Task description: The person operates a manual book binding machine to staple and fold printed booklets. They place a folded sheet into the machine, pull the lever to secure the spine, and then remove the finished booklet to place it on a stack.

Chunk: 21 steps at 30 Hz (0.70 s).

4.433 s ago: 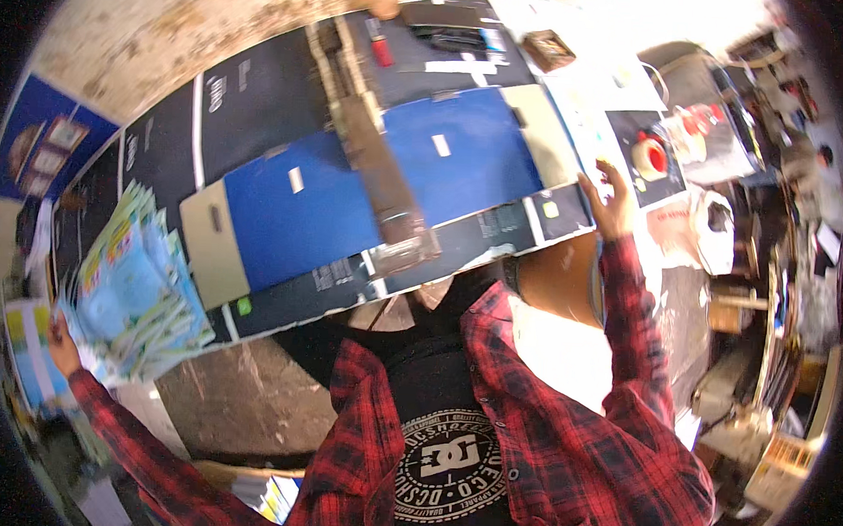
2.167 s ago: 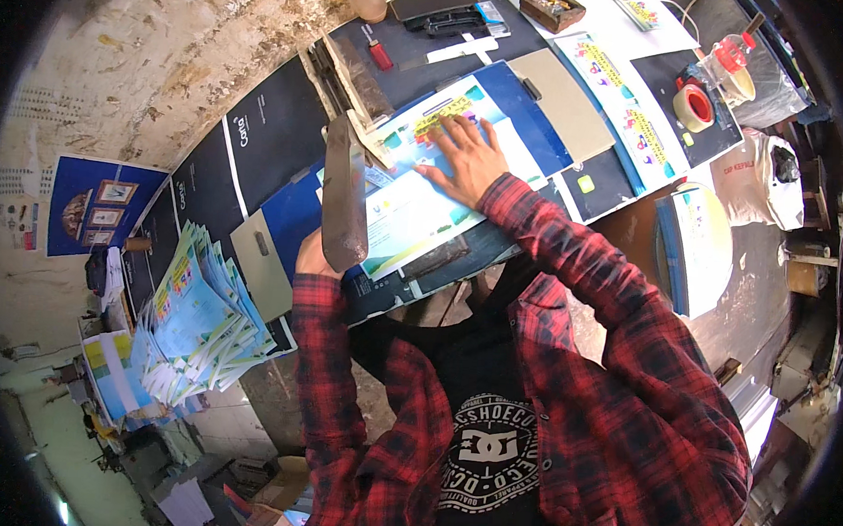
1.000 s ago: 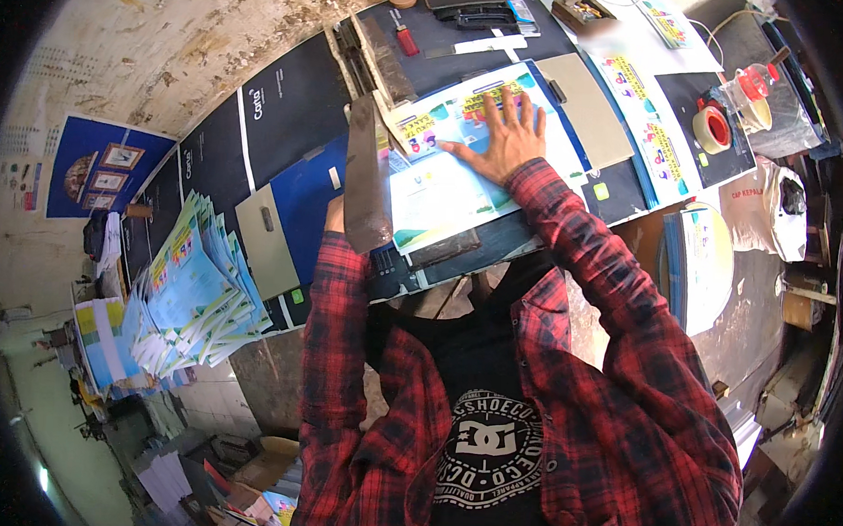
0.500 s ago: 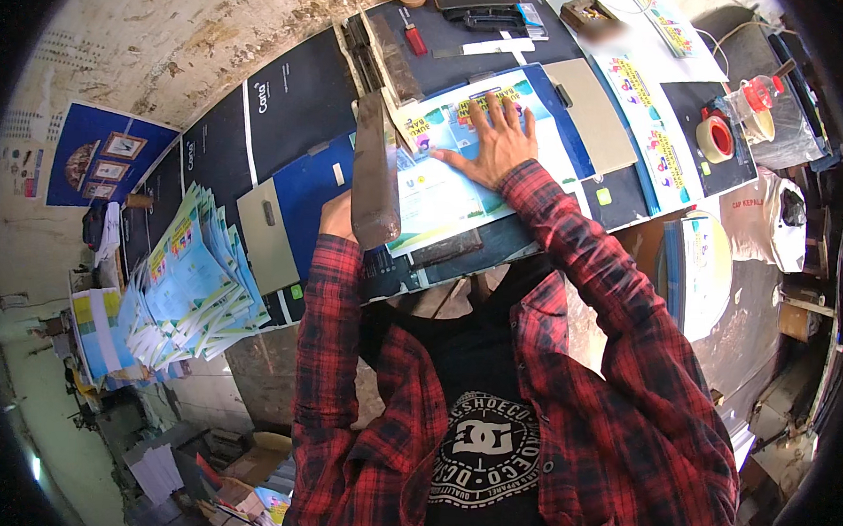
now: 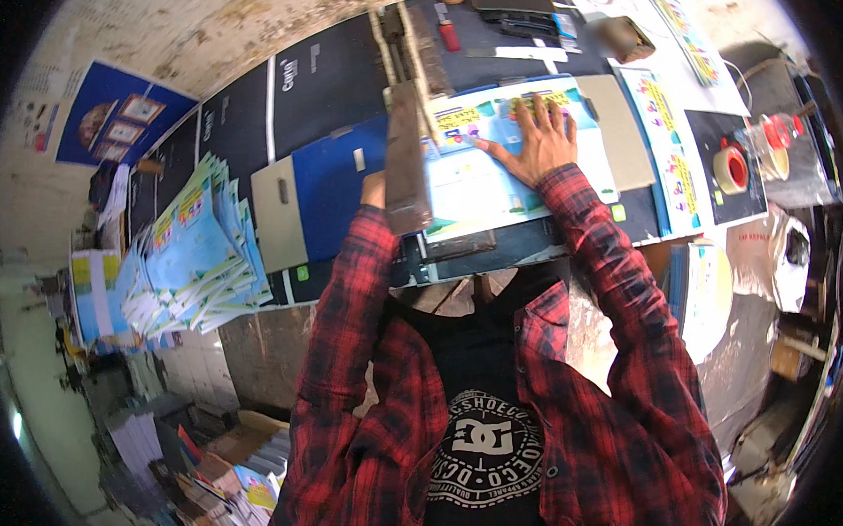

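Under the right hand (image 5: 542,146), a printed sheet (image 5: 485,205) lies flat on a blue board (image 5: 335,189). That hand rests palm down on the sheet's upper part, fingers spread wide, gripping nothing. Between the two hands stands a long brown bar (image 5: 409,159), crossing the board along the sheet's left side; whether the sheet runs beneath it cannot be told. The bar blocks the view of the left hand (image 5: 375,190): only its back and wrist show, so how far it is open and what it holds cannot be told.

Well to the left of the left hand, a fanned pile of printed sheets (image 5: 192,244) sits past the board's pale end panel (image 5: 278,214). Beyond the right hand lie a white strip (image 5: 520,53), a red-handled tool (image 5: 448,34) and a small brown box (image 5: 622,39). To the right of the right hand come another pale panel (image 5: 620,131), a printed strip (image 5: 666,151), a tape roll (image 5: 729,170) and a red-capped bottle (image 5: 780,133).
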Each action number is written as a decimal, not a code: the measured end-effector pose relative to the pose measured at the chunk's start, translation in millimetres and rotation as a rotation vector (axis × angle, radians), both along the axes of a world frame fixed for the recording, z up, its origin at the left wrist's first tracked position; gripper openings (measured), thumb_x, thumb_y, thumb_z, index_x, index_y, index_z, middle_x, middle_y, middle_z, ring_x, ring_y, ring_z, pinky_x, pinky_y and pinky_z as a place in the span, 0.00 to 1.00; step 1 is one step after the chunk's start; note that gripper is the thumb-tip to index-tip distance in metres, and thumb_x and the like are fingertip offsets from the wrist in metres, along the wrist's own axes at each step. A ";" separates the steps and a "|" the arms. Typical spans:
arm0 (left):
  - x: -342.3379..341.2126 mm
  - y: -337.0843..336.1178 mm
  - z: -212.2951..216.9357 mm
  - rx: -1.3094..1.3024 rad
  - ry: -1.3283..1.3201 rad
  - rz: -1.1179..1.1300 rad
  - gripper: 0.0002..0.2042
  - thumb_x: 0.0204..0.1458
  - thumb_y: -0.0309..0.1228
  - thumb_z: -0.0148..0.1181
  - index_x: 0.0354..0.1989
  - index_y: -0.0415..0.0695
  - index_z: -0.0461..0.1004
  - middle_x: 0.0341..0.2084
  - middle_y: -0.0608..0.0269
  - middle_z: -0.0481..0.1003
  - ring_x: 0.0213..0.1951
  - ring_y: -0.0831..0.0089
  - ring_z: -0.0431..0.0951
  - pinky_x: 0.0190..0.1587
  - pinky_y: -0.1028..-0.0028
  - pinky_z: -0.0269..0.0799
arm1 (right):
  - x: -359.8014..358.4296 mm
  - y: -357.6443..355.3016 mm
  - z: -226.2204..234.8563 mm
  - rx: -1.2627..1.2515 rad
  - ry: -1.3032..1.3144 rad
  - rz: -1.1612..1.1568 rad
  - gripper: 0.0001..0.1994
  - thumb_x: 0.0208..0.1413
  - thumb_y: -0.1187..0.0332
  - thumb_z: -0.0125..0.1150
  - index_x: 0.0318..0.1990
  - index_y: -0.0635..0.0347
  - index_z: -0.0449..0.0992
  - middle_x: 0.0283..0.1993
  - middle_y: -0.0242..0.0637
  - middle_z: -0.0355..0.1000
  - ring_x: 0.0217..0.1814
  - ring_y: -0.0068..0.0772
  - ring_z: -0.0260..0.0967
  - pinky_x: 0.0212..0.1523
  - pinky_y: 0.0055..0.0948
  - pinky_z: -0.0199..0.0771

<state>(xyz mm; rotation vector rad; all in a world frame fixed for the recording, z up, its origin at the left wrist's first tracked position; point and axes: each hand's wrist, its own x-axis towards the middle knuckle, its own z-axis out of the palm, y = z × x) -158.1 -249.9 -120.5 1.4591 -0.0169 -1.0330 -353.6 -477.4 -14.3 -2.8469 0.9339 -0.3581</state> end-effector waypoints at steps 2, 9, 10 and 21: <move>-20.5 -13.8 26.8 -0.072 -0.036 0.054 0.20 0.56 0.41 0.63 0.52 0.41 0.72 0.44 0.59 0.78 0.43 0.69 0.79 0.44 0.66 0.75 | 5.0 7.2 -5.8 -0.022 0.007 0.000 0.49 0.48 0.25 0.50 0.67 0.54 0.64 0.72 0.49 0.55 0.75 0.52 0.49 0.71 0.59 0.44; -49.9 -20.0 121.8 0.108 -0.008 0.011 0.17 0.55 0.38 0.64 0.45 0.36 0.78 0.38 0.58 0.80 0.41 0.70 0.81 0.43 0.65 0.77 | 21.4 28.2 -14.8 -0.009 -0.138 0.075 0.46 0.46 0.25 0.53 0.65 0.49 0.67 0.72 0.46 0.57 0.75 0.51 0.51 0.69 0.60 0.45; -45.1 -10.8 107.8 0.193 -0.190 -0.031 0.20 0.54 0.40 0.66 0.46 0.35 0.77 0.39 0.55 0.80 0.40 0.66 0.82 0.41 0.61 0.77 | 23.6 31.0 -14.2 -0.021 -0.145 0.102 0.46 0.46 0.25 0.54 0.65 0.49 0.67 0.71 0.45 0.58 0.75 0.50 0.51 0.69 0.61 0.45; -117.9 8.3 87.4 0.483 -1.577 -0.255 0.30 0.58 0.47 0.50 0.62 0.37 0.64 0.62 0.53 0.63 0.63 0.48 0.61 0.64 0.45 0.50 | 10.7 11.0 -24.5 -0.046 -0.084 0.154 0.43 0.49 0.33 0.60 0.69 0.46 0.63 0.72 0.43 0.56 0.75 0.46 0.50 0.71 0.53 0.46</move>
